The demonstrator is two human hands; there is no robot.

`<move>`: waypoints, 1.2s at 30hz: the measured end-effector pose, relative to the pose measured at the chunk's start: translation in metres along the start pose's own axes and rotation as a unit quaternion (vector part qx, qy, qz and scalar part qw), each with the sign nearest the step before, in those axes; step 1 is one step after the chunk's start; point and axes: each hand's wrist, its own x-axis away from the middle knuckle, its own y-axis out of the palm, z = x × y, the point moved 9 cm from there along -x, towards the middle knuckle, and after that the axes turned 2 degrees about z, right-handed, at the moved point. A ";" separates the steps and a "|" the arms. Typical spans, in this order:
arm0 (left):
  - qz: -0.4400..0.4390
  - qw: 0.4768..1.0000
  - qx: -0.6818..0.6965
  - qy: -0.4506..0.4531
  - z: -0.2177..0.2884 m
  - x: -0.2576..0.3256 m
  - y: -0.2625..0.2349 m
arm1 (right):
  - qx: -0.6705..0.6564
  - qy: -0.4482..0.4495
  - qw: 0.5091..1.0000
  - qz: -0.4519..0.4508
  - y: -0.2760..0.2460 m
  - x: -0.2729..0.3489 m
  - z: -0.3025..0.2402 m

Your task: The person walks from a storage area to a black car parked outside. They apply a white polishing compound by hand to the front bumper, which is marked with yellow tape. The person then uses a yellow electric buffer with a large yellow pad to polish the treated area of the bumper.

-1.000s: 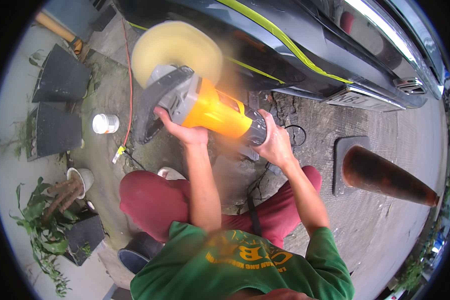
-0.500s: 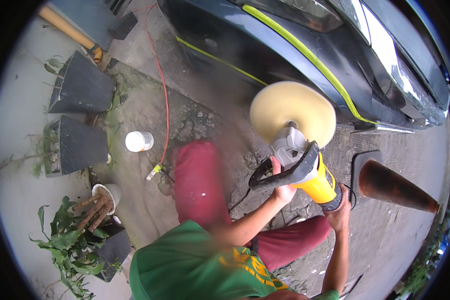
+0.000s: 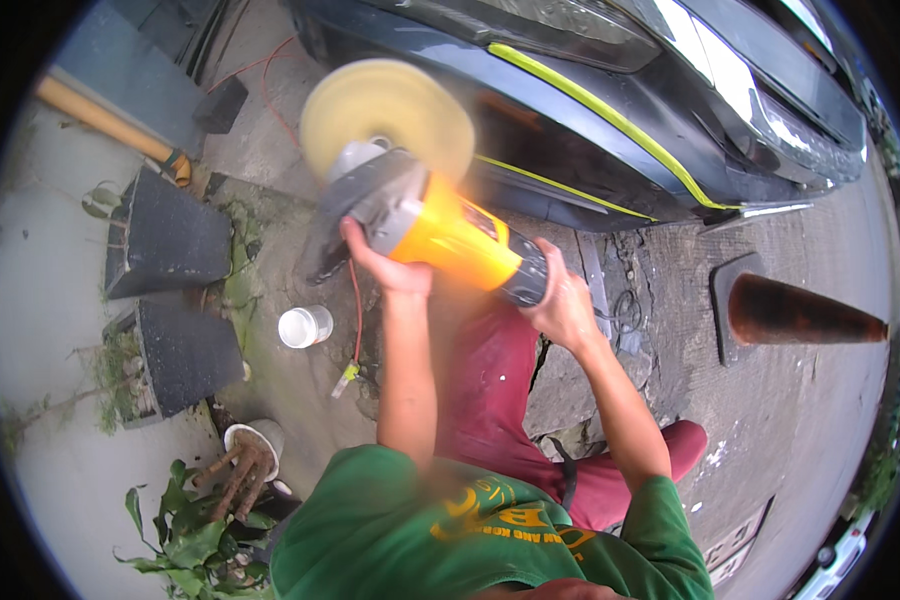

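A yellow and black power polisher [image 3: 460, 232] is held between my two hands. Its round cream pad [image 3: 395, 105] overlaps the left end of a dark car bumper [image 3: 550, 150]; whether it touches the surface I cannot tell. My left hand [image 3: 390, 268] wraps the black front handle behind the pad, partly blurred. My right hand [image 3: 562, 302] closes around the black rear grip. Bright yellow-green tape [image 3: 610, 112] runs along the bumper in a curved strip, with a thinner line of tape [image 3: 560, 188] lower down.
An open white tub [image 3: 305, 327] stands on cracked concrete, beside an orange cord [image 3: 357, 320] with a yellow-green plug end. Dark planters [image 3: 185, 355] line the left wall. A brownish cone [image 3: 800, 308] lies to the right. A leafy plant [image 3: 195, 535] is at lower left.
Both hands have carried the polisher leftward and farther away, from the bumper's middle to its left end. My view has shifted, so the cone and tub appear lower.
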 end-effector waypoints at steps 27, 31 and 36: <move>0.034 0.989 -0.042 -0.134 -0.153 0.092 -0.061 | -0.052 0.049 0.995 0.072 0.013 0.082 0.152; 0.006 0.999 -0.044 0.007 -0.072 0.016 -0.096 | -0.062 0.030 0.997 -0.032 0.075 0.010 0.099; 0.015 0.996 -0.085 0.026 -0.014 -0.017 -0.076 | -0.100 0.003 0.994 -0.033 0.105 -0.036 0.059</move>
